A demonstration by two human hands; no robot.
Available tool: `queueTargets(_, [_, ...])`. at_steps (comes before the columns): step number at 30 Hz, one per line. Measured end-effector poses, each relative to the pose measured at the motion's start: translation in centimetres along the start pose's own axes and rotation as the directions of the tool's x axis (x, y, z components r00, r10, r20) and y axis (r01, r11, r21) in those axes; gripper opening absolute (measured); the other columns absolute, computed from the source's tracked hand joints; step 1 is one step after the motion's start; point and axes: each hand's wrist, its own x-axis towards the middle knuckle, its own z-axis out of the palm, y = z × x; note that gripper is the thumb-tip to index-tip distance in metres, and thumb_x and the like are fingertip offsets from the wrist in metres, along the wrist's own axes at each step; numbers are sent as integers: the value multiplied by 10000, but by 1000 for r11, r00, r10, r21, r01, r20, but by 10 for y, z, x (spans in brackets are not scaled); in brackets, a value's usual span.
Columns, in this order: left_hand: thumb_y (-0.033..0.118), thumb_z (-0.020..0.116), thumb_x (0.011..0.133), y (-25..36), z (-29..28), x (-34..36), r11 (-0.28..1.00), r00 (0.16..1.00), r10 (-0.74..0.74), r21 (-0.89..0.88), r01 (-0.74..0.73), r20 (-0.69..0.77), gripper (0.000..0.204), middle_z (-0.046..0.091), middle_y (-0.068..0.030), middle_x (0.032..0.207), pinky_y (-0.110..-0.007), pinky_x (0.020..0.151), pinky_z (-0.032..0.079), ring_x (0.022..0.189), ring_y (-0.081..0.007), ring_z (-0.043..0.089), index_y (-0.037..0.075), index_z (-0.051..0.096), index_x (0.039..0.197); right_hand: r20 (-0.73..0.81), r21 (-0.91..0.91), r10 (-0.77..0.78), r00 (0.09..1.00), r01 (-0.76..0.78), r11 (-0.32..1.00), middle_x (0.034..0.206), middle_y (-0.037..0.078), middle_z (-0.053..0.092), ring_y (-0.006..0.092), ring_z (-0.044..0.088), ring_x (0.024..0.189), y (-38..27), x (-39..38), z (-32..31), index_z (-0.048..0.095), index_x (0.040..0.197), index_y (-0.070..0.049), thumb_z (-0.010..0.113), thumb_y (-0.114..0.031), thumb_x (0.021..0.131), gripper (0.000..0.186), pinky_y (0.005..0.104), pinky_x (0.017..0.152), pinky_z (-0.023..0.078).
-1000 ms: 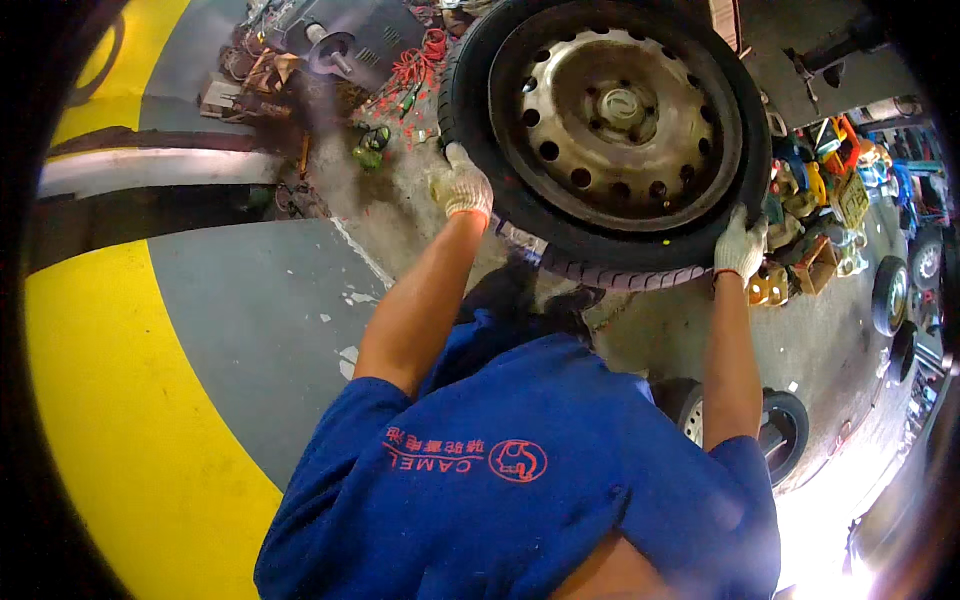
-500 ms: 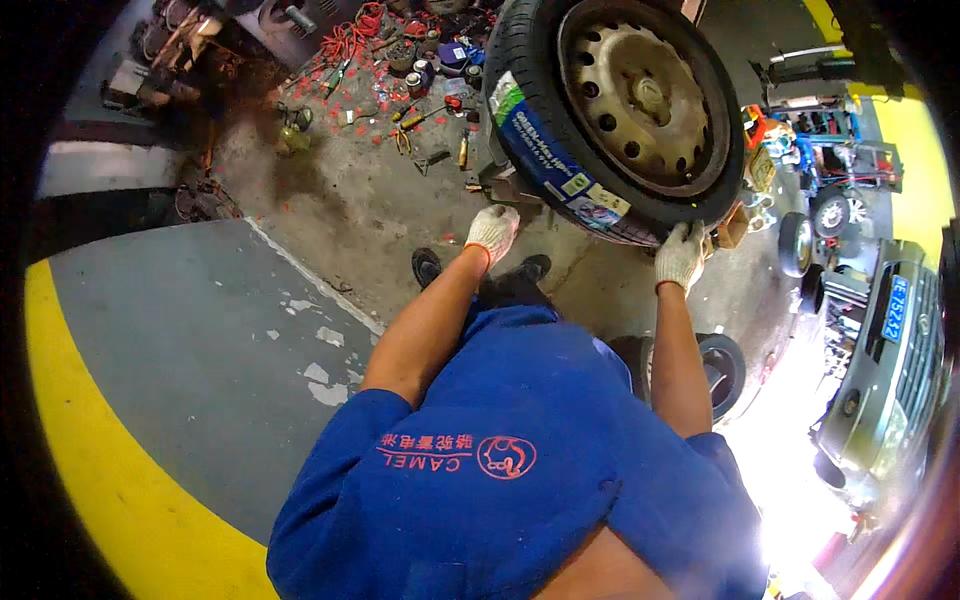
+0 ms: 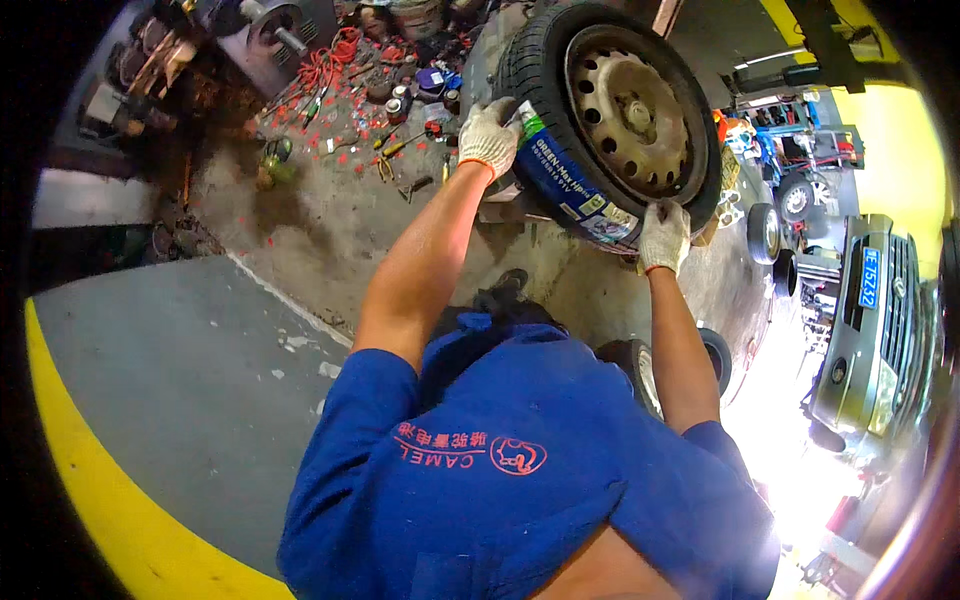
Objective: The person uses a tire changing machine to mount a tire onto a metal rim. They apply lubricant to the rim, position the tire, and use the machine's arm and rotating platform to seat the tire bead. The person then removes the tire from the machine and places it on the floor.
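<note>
A car wheel [image 3: 628, 118], a black tyre on a dull, worn steel rim, stands raised and tilted in front of me. A blue and green paper label [image 3: 572, 172] runs along its tread. My left hand [image 3: 490, 140], in a white knit glove with an orange cuff, is closed against the left side of the tyre, at the label's upper end. Whether it also pinches the label I cannot tell. My right hand [image 3: 665, 236], gloved alike, grips the tyre's lower edge close to the rim, by the label's other end. What bears the wheel underneath is mostly hidden.
Tools, jars and red scraps litter the floor [image 3: 385, 120] ahead, with red cable [image 3: 335, 58] beyond. Loose wheels [image 3: 763, 233] lie to the right, near a parked silver car [image 3: 870, 330]. A grey floor panel with a yellow border [image 3: 95, 480] lies left.
My left hand has risen from below the tyre to its left side by the label. My right hand has shifted onto the tyre's lower edge. The view has moved slightly.
</note>
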Motion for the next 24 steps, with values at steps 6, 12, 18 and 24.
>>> queueTargets(6, [188,657,865,-30,32,20,990,1000,-9,-140,12,21,361,656,-222,1169,-420,1001,500,1098,-368,637,53,721,1194,-241,-102,-126,962,104,989,959,155,680,369,628,915,11,15,37,706,878,-53,629,-254,875,216,484,845,497])
queueTargets(12, [178,725,842,-65,18,57,960,939,49,-276,51,342,309,716,-180,1096,-351,903,541,1005,-270,706,-12,736,1085,-287,-37,-212,934,210,977,885,138,658,367,608,855,15,12,39,675,832,-63,627,-175,841,122,491,784,474])
queueTargets(18, [155,723,814,-41,2,66,981,888,-1,-173,91,460,329,746,-117,914,-320,760,550,820,-162,675,-58,704,1064,-305,39,-278,911,304,952,872,133,644,380,589,853,17,18,36,665,831,-66,606,-156,834,107,490,770,454])
queueTargets(24, [128,701,844,-17,-1,35,1000,869,-20,10,17,494,207,702,-86,844,-292,699,523,761,-136,624,-35,667,968,-336,50,-254,907,286,957,860,136,646,370,588,795,21,17,40,662,821,-56,620,-156,813,108,479,740,460])
